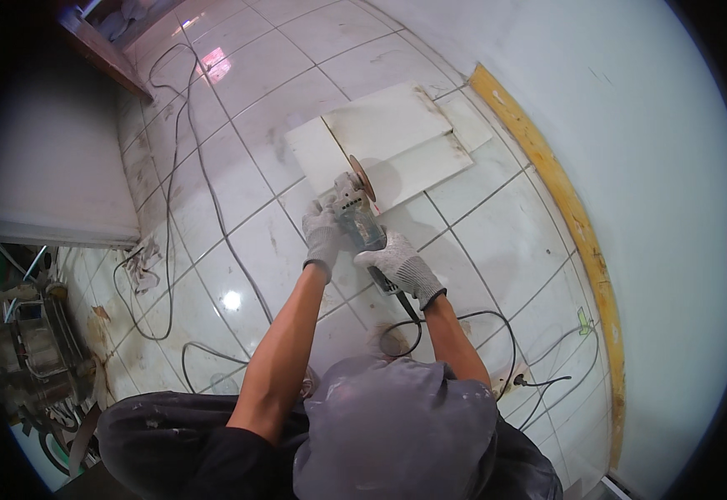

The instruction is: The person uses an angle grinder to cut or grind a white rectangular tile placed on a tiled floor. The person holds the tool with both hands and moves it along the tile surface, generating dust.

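Note:
Both of my hands wear grey knit gloves and hold an angle grinder (355, 217) with a rusty-looking disc (361, 177). My left hand (322, 225) grips it near the head, and my right hand (397, 260) is wrapped round the rear body, where a black cord runs out. The disc is tilted up on edge over loose white tiles (384, 117) stacked and overlapping on the tiled floor (255, 217). It sits at their near edge by a narrow gap between pieces; whether it touches them, I cannot tell.
Cables (213, 208) loop across the floor at left and right, with a plug (523, 381) by my right leg. A yellowed wooden strip (547, 175) lines the white wall (647, 167). Metal machinery (34, 350) stands at the lower left; a wall end (55, 200) juts in above it.

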The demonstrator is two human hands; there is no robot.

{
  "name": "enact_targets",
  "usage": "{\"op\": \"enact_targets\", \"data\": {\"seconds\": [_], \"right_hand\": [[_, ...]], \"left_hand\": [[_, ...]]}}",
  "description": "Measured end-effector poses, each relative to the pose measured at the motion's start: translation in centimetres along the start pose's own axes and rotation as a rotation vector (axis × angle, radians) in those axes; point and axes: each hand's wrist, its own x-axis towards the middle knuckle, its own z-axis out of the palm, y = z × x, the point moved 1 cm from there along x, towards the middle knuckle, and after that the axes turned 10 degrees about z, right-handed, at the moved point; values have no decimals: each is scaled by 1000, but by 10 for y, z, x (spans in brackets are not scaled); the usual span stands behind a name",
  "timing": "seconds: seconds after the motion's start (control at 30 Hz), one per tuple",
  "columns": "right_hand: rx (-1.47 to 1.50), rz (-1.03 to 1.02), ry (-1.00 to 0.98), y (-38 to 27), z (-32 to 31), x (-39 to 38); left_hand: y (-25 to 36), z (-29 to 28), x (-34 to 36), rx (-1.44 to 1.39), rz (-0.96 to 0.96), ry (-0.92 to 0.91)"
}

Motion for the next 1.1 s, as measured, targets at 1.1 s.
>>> {"op": "enact_targets", "data": {"seconds": [1.1], "right_hand": [[-57, 20, -2, 12, -2, -3]], "left_hand": [[7, 0, -1, 95, 51, 53]]}}
